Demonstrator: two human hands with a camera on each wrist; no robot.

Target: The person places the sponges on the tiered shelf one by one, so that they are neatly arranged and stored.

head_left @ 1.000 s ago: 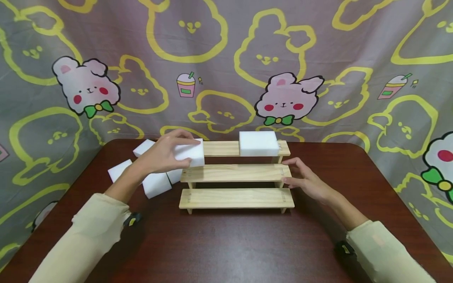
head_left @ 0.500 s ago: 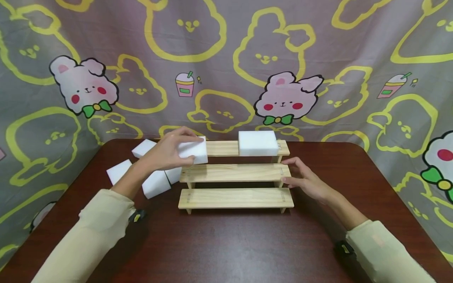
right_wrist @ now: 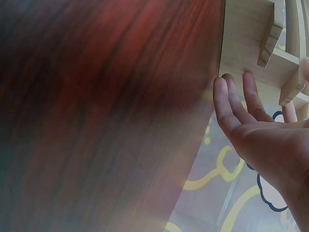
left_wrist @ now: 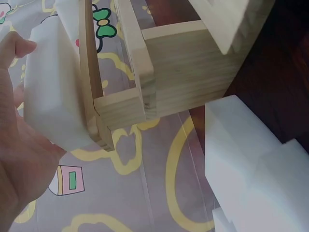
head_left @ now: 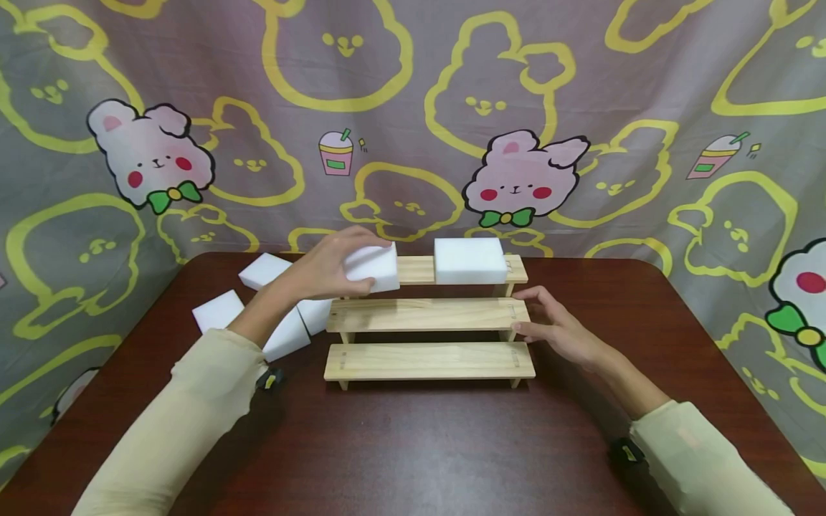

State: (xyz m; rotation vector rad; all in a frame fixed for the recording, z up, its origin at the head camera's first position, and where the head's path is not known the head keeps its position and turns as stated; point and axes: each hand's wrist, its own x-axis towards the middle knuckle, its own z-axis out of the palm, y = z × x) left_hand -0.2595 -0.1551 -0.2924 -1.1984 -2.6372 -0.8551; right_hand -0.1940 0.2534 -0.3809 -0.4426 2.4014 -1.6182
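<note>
My left hand grips a white foam block between thumb and fingers, at the left part of the top tier of a three-tier wooden stand. In the left wrist view, the block lies close along the top plank. A second white foam block rests flat on the right part of that tier. With thumb and index finger, my right hand holds the right end of the middle tier. In the right wrist view, the other fingers stretch along the stand's side panel.
Several loose white foam blocks lie on the dark wooden table left of the stand, partly hidden by my left arm. A patterned curtain hangs behind the table's far edge.
My left hand has carried the foam block to the right along the top tier, towards the other block. My right hand has stayed at the stand's right end.
</note>
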